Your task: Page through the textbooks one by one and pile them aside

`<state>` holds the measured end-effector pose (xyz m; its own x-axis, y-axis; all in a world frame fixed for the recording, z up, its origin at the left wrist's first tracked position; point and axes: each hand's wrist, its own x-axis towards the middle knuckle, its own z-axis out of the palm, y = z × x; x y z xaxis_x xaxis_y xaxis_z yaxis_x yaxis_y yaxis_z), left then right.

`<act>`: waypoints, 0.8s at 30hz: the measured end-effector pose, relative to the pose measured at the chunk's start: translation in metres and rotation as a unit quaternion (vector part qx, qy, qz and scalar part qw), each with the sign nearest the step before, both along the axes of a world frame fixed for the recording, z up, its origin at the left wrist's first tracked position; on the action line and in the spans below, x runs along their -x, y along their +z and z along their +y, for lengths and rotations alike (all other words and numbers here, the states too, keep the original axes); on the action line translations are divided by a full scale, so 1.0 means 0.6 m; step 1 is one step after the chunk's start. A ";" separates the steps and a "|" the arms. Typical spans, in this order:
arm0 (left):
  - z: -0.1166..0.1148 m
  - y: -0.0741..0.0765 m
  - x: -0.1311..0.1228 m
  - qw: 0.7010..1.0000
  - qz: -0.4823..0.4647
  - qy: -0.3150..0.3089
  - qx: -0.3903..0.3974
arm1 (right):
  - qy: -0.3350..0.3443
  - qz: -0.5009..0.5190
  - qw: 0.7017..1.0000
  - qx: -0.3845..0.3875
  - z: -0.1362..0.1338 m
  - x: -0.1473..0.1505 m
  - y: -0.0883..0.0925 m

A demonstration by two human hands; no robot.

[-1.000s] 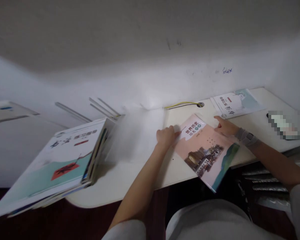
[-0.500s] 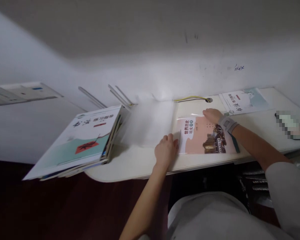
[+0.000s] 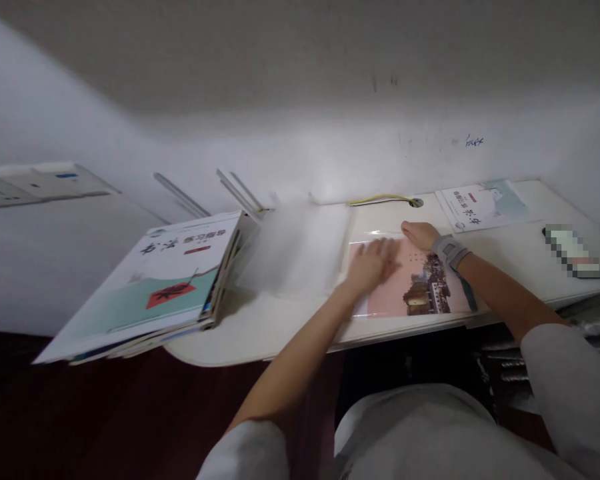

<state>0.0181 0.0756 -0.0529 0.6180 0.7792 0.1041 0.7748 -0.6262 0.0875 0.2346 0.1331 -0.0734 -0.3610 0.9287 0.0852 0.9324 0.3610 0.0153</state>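
A pink workbook [image 3: 380, 303] in a shiny clear plastic cover lies flat on the white desk. My left hand [image 3: 373, 263] is over its left part, fingers stretched out and blurred by motion, hiding the printed title. At the book's far edge rests my right hand [image 3: 420, 235], its fingers curled together; whatever they may pinch there is hidden. A grey band [image 3: 450, 250] circles the right wrist. Left of the book lie translucent plastic sheets [image 3: 300, 247], apart from both hands.
A stack of books [image 3: 180, 267] overhangs the desk's left end. A white-and-green booklet [image 3: 485, 203] and a pixelated phone-like object [image 3: 575, 253] lie to the right. A yellow cable [image 3: 380, 199] runs into a hole by the wall. The desk's rounded front edge [image 3: 205, 363] is near me.
My left hand has moved right, from the workbook's left edge onto its cover, over the title. My right hand stays at the far edge. The view has shifted slightly.
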 end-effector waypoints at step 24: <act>0.134 -0.014 0.052 0.943 -0.097 0.299 0.106 | -0.298 0.195 0.934 -0.044 -0.079 -0.141 -0.029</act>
<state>-0.0130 0.1557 -0.0614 0.0463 0.9985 -0.0283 0.9406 -0.0341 0.3379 0.3189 0.0855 -0.0907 0.2909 0.9381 0.1878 0.9085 -0.2093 -0.3616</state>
